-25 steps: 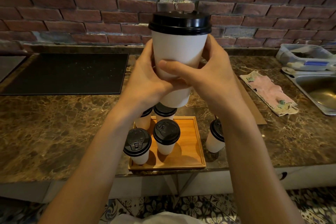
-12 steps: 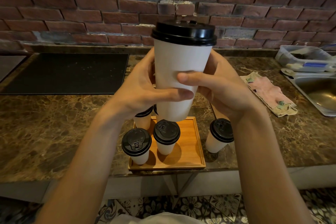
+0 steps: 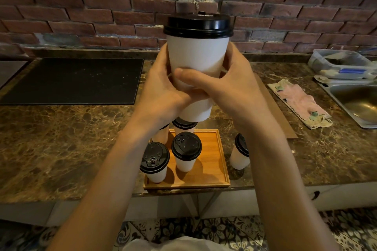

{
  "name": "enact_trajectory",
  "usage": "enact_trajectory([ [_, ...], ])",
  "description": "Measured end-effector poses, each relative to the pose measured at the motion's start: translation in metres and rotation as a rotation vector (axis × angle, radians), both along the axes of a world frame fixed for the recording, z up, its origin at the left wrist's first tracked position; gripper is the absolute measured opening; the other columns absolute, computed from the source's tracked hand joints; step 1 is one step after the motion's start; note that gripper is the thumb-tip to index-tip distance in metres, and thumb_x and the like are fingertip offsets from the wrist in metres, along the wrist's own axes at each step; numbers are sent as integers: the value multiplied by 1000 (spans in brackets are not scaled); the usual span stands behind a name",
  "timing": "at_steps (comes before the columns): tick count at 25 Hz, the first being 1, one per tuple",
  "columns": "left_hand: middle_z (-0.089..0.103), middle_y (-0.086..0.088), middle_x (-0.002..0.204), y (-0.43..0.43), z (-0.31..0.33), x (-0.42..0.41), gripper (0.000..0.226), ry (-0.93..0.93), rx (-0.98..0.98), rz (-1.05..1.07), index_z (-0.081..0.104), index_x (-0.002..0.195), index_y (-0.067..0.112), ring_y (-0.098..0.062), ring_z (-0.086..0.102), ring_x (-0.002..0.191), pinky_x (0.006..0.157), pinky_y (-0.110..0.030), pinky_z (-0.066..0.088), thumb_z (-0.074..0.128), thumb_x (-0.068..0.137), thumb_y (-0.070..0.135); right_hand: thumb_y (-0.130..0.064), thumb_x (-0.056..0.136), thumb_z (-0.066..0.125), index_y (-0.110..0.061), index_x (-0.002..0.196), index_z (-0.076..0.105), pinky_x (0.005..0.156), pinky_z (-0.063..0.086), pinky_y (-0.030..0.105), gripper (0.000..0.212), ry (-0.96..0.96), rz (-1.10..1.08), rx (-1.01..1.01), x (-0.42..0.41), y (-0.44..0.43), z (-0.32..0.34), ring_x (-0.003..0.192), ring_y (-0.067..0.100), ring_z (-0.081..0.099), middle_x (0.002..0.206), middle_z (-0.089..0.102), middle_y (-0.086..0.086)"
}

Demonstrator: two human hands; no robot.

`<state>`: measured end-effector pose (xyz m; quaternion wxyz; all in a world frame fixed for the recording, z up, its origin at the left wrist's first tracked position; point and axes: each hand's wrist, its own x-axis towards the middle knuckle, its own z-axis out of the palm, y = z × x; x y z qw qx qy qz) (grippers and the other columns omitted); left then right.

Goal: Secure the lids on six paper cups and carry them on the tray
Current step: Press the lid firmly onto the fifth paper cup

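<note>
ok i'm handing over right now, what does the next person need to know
Hands: left hand and right hand both wrap the held cup, raised above the tray; its lid is on.
Done: four tray cups stand lidded, the back two partly hidden.
The counter cup, lidded, stands right of the tray.
Left: put the held cup and the counter cup on the tray, check the lids are tight, and carry the tray.

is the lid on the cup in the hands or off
On. The black lid caps the white cup, level on its rim; left hand and right hand grip the body. Fully snapped: cannot tell.
</note>
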<state>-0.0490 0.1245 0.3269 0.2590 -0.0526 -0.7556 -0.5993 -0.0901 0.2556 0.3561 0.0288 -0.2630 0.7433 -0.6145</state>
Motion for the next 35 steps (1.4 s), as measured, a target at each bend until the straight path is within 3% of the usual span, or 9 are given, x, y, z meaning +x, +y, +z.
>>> enact_trajectory([
  [6, 52, 15, 116, -1, 0, -2, 87, -1, 0, 20, 34, 137, 21, 17, 54, 102, 73, -4, 47, 81, 66, 0, -40, 67, 85, -25, 133, 48, 84, 57, 29, 77, 65, -93, 1, 4, -6, -3, 105, 1, 58, 119, 59, -12],
  [10, 53, 14, 122, -7, 2, 0, 89, -70, -3, -63, 30, 141, 25, 8, 56, 108, 77, -10, 50, 79, 70, 4, -31, 69, 85, -20, 131, 52, 84, 58, 31, 71, 14, 15, -58, -3, 2, 3, 107, 5, 60, 117, 63, -7],
  [13, 55, 11, 127, -8, 4, 2, 89, -104, 0, -118, 32, 141, 30, -5, 57, 114, 85, -19, 54, 82, 68, 20, -28, 70, 85, -19, 130, 53, 86, 58, 36, 68, -19, 82, -75, -7, 8, 6, 109, 10, 62, 117, 65, -4],
  [17, 60, 12, 119, -9, 6, 5, 85, -133, 13, -212, 40, 133, 28, -7, 60, 109, 78, -17, 53, 86, 62, 25, -26, 70, 81, -23, 126, 55, 84, 59, 39, 62, -124, 228, -63, -16, 19, 8, 107, 13, 66, 113, 68, -7],
  [21, 55, 4, 127, -10, 8, 8, 83, -125, 24, -299, 38, 137, 23, -13, 58, 114, 82, -24, 54, 77, 64, 27, -22, 74, 76, -24, 122, 56, 75, 57, 27, 52, -215, 371, -96, -21, 28, 12, 104, 16, 69, 112, 70, -5],
  [23, 56, 6, 125, -10, 8, 9, 80, -113, 33, -309, 39, 134, 24, -12, 58, 113, 81, -23, 54, 76, 63, 26, -20, 75, 75, -24, 122, 56, 76, 56, 28, 51, -226, 390, -94, -22, 29, 13, 106, 17, 68, 114, 69, -4],
  [30, 59, 6, 122, -9, 2, 3, 84, -113, 50, -210, 40, 137, 17, -11, 59, 112, 82, -23, 53, 78, 63, 28, -32, 70, 77, -24, 129, 51, 86, 58, 38, 65, -129, 263, -3, -16, 22, 11, 107, 13, 66, 116, 66, -5],
  [35, 54, 5, 128, -2, -1, 0, 91, -65, 28, -88, 34, 142, 15, -8, 56, 117, 88, -24, 53, 82, 65, 15, -33, 69, 84, -21, 134, 46, 85, 59, 32, 76, -53, 91, 15, -7, 9, 7, 104, 8, 63, 117, 61, -6],
])
